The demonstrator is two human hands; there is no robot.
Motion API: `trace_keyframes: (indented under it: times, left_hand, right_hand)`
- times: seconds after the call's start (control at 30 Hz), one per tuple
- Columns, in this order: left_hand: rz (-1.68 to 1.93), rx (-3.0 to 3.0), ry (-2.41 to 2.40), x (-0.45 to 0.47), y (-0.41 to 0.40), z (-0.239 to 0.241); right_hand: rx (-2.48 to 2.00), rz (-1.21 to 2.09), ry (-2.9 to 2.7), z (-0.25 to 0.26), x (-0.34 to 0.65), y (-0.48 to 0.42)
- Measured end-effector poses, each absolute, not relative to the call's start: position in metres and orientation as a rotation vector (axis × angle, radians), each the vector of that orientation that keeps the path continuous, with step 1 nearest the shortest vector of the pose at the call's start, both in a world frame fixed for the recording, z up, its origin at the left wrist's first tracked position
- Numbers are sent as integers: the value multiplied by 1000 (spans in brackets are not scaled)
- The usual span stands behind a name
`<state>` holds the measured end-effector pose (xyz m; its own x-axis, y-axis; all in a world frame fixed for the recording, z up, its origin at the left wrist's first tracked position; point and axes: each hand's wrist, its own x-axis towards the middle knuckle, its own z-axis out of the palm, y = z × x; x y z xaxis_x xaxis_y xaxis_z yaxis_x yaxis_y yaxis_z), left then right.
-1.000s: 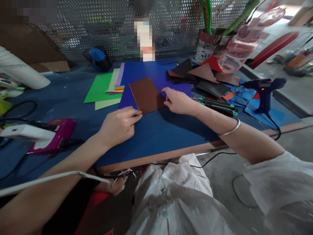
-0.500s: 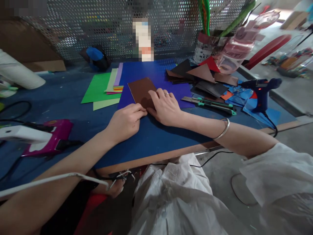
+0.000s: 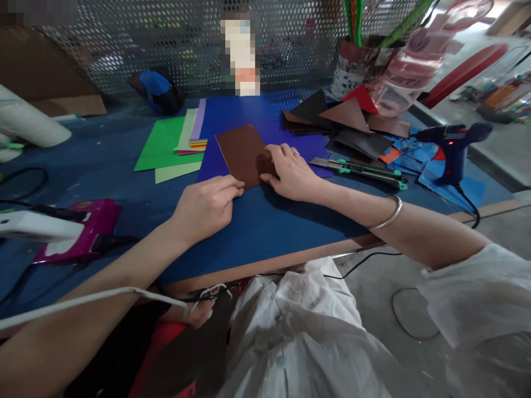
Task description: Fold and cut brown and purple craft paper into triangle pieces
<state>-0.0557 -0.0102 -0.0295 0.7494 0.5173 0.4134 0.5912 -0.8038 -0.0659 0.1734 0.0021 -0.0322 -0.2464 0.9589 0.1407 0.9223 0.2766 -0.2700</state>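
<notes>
On the table [image 3: 265,232], left hand [image 3: 207,207] and right hand [image 3: 293,174] curl against brown card [image 3: 240,152].

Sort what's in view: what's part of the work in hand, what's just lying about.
In use:
- brown sheet, touched by the left hand and right hand

Apparently just lying about:
- blue sheet, partly beneath it
- utility knife
- glue gun
- pink bottle
- green sheet

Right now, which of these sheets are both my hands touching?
The brown sheet, partly on the blue sheet: your left hand touches its near edge, your right hand its right side. The green sheet and brown scraps lie untouched.
</notes>
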Motion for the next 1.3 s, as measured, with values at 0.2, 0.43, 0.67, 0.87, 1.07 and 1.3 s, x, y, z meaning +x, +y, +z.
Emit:
trace_keyframes:
  times: [0.2, 0.43, 0.67, 0.87, 1.07, 1.3]
  left_hand:
    - [-579, -2762, -899, -66, -12, -32]
    - [-537, -2783, -943, -71, -14, -34]
    - [-576, -2799, -949, -70, -14, -34]
    - [-647, -2839, -1009, -71, -14, -32]
    - [-717, -2771, -1095, -60, 1, -16]
    - [-513, -3051, -932, -9, 73, -1]
  right_hand:
    - [-1668, 226, -2257, -38, 179, 7]
    - [-1654, 240, -2255, -41, 183, 7]
    - [-1624, 280, -2210, -31, 182, -2]
    - [-1513, 171, -2102, 9, 213, -23]
    - [-1953, -190, -2072, 7, 279, -70]
    - [-2175, -345, -2036, -19, 298, -91]
